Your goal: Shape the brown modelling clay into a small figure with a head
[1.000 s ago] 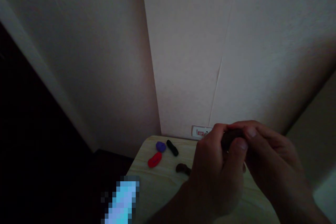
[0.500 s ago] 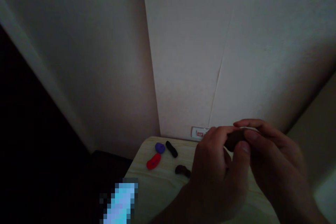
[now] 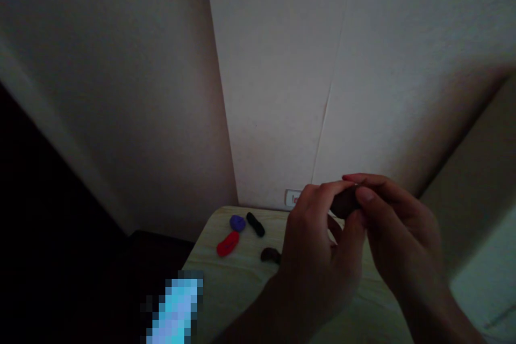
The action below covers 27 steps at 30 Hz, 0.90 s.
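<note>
Between my two hands, above the table, is a dark brown lump (image 3: 344,203) that looks like modelling clay. My left hand (image 3: 322,236) curls its fingers and thumb around the lump's left side. The thumb and fingers of my right hand (image 3: 403,231) pinch its right end, hiding part of it. On the wooden table (image 3: 237,290) to the left lie a purple lump (image 3: 237,223), a red piece (image 3: 228,244) and a black rod-like piece (image 3: 255,224). A smaller brown piece (image 3: 270,255) is partly covered by my left hand.
A pale wall (image 3: 278,75) rises behind the table, with a white socket or switch plate (image 3: 292,198) low on it, partly hidden by my left hand. A pixelated bright patch (image 3: 175,309) covers something at the table's left edge. Dark floor lies at the left.
The whole view has shifted, so the table and pieces appear slightly further left. Both hands stay on the brown lump, and my right thumb and fingers have moved a little over it.
</note>
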Each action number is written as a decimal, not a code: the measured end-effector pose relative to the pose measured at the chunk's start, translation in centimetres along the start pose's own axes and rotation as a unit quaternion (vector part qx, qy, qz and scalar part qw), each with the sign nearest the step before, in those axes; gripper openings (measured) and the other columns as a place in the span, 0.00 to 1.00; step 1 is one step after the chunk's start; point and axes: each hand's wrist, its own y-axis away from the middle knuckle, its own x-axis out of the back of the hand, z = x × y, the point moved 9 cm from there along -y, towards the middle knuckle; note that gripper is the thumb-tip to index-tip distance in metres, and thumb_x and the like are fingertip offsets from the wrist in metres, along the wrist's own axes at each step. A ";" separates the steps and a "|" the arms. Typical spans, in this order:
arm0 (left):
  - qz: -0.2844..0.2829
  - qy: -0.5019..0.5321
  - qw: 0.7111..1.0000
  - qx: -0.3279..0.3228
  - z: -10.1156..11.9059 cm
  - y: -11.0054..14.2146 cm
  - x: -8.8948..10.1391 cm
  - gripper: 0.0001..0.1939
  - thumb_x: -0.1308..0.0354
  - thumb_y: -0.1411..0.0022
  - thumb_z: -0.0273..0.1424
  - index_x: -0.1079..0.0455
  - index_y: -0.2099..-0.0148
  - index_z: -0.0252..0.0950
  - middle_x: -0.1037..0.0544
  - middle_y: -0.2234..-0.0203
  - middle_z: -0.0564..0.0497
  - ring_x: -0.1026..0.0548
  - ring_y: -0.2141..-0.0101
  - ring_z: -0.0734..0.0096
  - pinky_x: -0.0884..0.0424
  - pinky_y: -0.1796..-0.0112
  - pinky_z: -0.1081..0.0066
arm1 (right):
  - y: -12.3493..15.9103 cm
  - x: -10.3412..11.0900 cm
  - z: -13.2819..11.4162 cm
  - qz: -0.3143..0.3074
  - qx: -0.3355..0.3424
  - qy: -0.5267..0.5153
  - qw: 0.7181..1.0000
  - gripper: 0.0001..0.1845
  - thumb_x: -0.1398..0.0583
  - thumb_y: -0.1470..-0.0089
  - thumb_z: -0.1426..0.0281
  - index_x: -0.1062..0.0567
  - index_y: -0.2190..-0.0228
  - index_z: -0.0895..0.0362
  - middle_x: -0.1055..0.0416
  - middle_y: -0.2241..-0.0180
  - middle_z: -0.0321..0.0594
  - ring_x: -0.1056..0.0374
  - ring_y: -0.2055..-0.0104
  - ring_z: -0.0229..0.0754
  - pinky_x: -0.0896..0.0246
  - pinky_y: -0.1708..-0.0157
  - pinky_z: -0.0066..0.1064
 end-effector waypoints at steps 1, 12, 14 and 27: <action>0.003 0.004 1.000 -0.001 0.0 0.0 0.0 0.15 0.42 0.30 0.29 0.27 0.42 0.43 0.21 0.51 0.47 0.22 0.54 0.61 0.24 0.59 0.67 | 0.0 0.2 -0.2 0.009 0.009 0.019 1.000 0.12 0.33 0.38 0.60 0.17 0.57 0.52 0.19 0.65 0.41 0.25 0.71 0.41 0.27 0.73 0.29; 0.063 0.045 0.997 -0.024 -0.7 -0.7 1.6 0.11 0.40 0.30 0.28 0.28 0.47 0.39 0.19 0.51 0.46 0.20 0.51 0.62 0.24 0.48 0.60 | 0.3 -0.7 -1.2 0.006 0.095 0.081 0.992 0.11 0.34 0.36 0.64 0.21 0.52 0.50 0.20 0.61 0.40 0.24 0.66 0.40 0.26 0.69 0.30; 0.073 0.063 0.995 -0.012 -1.1 -0.9 1.8 0.10 0.38 0.31 0.27 0.29 0.48 0.39 0.19 0.51 0.46 0.19 0.51 0.62 0.24 0.47 0.59 | 0.3 -1.0 -1.0 -0.016 0.107 0.080 0.991 0.13 0.34 0.36 0.65 0.22 0.49 0.49 0.21 0.58 0.40 0.23 0.61 0.43 0.25 0.65 0.32; 0.081 0.062 0.995 -0.006 -1.0 -0.9 1.6 0.12 0.40 0.31 0.24 0.30 0.47 0.39 0.20 0.50 0.46 0.20 0.49 0.63 0.24 0.47 0.60 | 0.0 -1.2 -1.1 -0.069 0.094 0.044 0.992 0.12 0.38 0.33 0.67 0.20 0.50 0.48 0.22 0.51 0.43 0.23 0.53 0.47 0.26 0.53 0.40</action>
